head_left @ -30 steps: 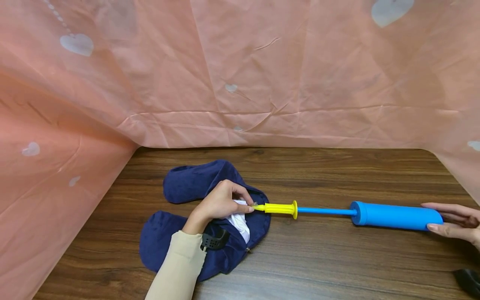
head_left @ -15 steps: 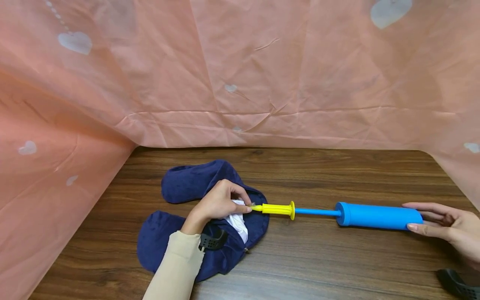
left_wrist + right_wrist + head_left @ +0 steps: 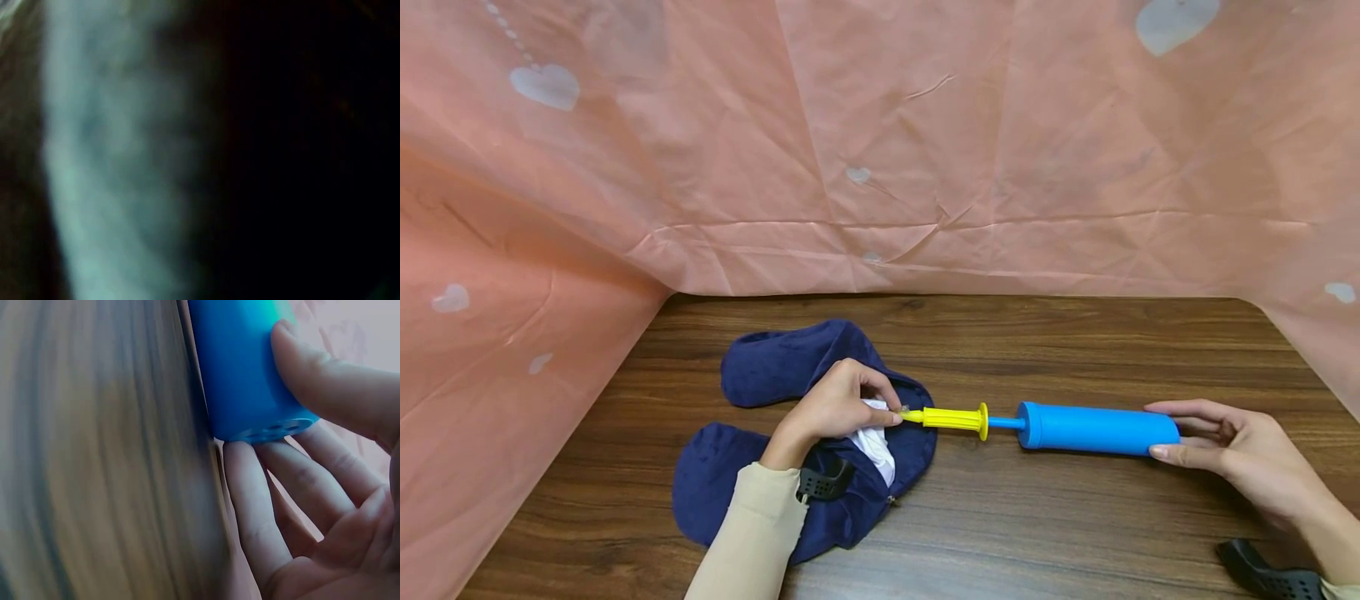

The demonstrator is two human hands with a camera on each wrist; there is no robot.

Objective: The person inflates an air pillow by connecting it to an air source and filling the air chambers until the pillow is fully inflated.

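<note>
A hand pump lies low over the wooden table in the head view, with a blue barrel (image 3: 1097, 428), a thin blue rod and a yellow handle (image 3: 953, 419) ending in a nozzle. My left hand (image 3: 838, 404) pinches at the nozzle's tip, where a small clear piece, probably a valve, shows. Under that hand lies a navy U-shaped neck pillow (image 3: 775, 367), unzipped, with white material (image 3: 876, 450) in its opening. My right hand (image 3: 1232, 442) grips the barrel's far end. In the right wrist view the thumb (image 3: 331, 378) lies along the barrel and other fingers touch its holed end.
Brown wooden tabletop (image 3: 1037, 533) spreads around the pillow and pump. A pink cloth with pale hearts (image 3: 925, 125) hangs behind and at both sides. Black wrist straps (image 3: 1270, 575) sit on the arms. The left wrist view is too dark and blurred to read.
My right hand has pushed the blue barrel leftward toward the yellow handle, so less of the rod shows. The left hand and pillow stay nearly in place.
</note>
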